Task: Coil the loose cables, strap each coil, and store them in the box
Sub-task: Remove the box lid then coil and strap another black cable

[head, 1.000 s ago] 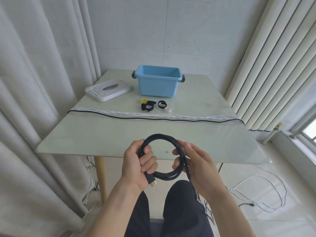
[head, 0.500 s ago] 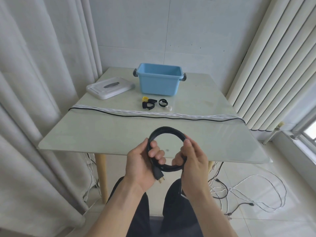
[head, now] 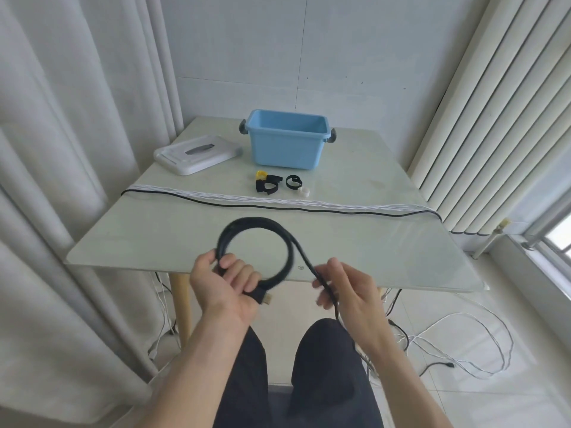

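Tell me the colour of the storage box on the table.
Light blue, with dark grey handles; the storage box shows clearly in the head view.

Right hand [head: 349,291] slid off the coil [head: 256,251] (onto its tail).

Both forearms are bare from the frame's lower edge to the wrists, with no sleeves in view. The left hand [head: 224,281] and right hand [head: 349,288] wear no gloves, rings or watch. The legs are in plain dark trousers [head: 324,366], with knees apart.
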